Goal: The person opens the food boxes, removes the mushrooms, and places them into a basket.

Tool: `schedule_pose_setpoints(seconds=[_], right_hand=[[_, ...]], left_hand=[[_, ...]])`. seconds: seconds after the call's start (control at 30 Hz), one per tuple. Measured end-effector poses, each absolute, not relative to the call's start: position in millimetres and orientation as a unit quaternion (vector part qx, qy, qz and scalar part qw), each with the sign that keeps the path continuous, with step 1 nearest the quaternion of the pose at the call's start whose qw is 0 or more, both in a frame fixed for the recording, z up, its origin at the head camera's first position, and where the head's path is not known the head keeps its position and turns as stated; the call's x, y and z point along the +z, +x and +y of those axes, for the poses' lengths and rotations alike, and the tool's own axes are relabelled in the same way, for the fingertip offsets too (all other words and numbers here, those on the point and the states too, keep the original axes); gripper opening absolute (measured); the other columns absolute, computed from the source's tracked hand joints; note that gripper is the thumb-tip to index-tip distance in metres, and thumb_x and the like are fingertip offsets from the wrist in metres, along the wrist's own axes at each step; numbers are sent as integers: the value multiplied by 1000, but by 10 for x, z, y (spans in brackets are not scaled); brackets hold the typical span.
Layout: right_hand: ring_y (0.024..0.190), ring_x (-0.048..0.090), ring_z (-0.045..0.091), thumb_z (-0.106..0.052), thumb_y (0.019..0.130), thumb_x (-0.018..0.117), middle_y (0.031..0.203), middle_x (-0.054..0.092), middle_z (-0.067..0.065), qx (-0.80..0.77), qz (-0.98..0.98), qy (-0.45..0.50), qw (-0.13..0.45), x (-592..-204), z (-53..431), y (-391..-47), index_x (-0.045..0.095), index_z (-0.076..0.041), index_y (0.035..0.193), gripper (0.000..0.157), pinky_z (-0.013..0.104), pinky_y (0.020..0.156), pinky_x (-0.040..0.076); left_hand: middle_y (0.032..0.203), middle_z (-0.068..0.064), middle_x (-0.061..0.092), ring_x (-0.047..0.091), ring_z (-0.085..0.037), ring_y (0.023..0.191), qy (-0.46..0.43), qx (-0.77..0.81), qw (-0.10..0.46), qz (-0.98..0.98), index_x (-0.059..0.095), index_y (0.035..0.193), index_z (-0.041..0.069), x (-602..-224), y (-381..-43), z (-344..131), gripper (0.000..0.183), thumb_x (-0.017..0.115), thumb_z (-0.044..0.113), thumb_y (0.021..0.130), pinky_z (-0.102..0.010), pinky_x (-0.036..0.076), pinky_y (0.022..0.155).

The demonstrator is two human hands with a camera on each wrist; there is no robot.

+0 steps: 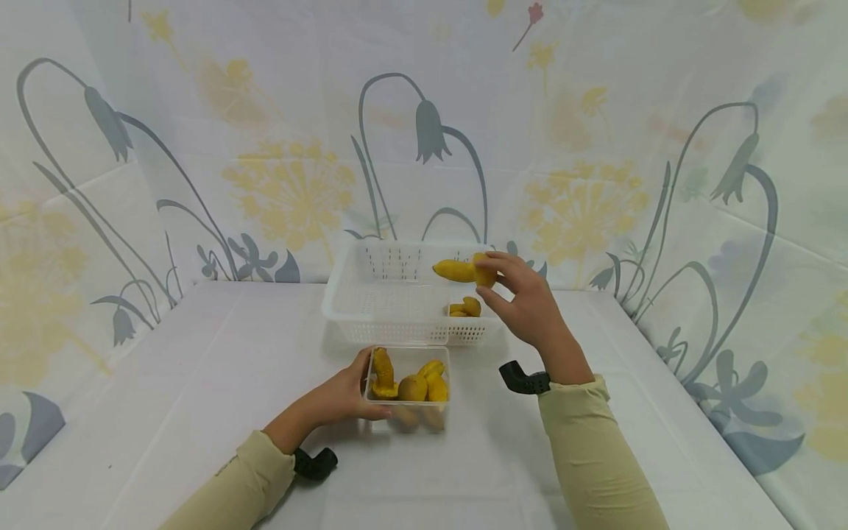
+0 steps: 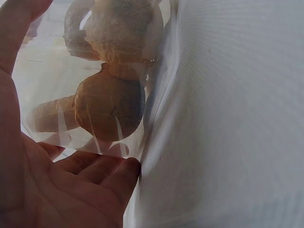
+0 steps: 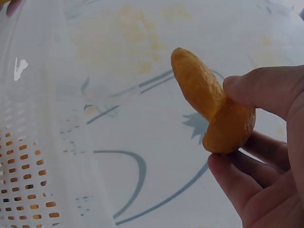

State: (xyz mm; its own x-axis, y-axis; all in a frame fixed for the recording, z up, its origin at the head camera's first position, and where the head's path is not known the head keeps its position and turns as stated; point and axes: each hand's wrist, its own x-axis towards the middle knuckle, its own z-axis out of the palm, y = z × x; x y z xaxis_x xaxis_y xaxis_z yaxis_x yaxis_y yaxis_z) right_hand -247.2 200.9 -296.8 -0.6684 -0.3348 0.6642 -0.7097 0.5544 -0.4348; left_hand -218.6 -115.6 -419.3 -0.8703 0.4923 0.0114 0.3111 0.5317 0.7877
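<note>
My right hand (image 1: 520, 298) holds up a yellow mushroom (image 1: 457, 271) above the right part of a white plastic basket (image 1: 391, 318). In the right wrist view, thumb and fingers pinch the mushroom by its cap (image 3: 230, 126), and the stem points up and away. My left hand (image 1: 341, 394) grips the left side of a clear plastic box (image 1: 437, 416), thumb at the front. Several yellow-brown mushrooms (image 1: 413, 388) lie in this box, one with its stem upright. Through the box wall in the left wrist view, a round brown cap (image 2: 110, 107) shows near the fingers.
More yellow mushrooms (image 1: 469, 307) lie at the basket's right end; whether a smaller container holds them, I cannot tell. The basket stands behind the box on a white cloth (image 1: 218, 383). A flower-printed sheet (image 1: 411, 191) rises behind it. Black bands (image 1: 523, 379) sit on both wrists.
</note>
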Motion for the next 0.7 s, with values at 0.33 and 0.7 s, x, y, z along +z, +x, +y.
schedule_pose_setpoints(seconds=[0.33, 0.7], right_hand=[[128, 50, 29, -5, 91, 65, 137, 52, 13, 373, -846, 264, 274, -3094, 2004, -2611, 57, -7, 132, 41, 39, 98, 51], [123, 54, 29, -10, 92, 66, 136, 52, 13, 377, -859, 215, 271, -3317, 1924, -2767, 55, -9, 133, 42, 39, 97, 52]], left_hand=[[151, -10, 38, 38, -29, 139, 230, 422, 110, 870, 17, 151, 15, -4195, -2188, -1162, 109, 84, 45, 70, -53, 31, 114], [153, -9, 34, 36, -30, 140, 235, 419, 109, 870, 15, 152, 14, -4198, -2189, -1149, 112, 83, 50, 70, -54, 30, 114]])
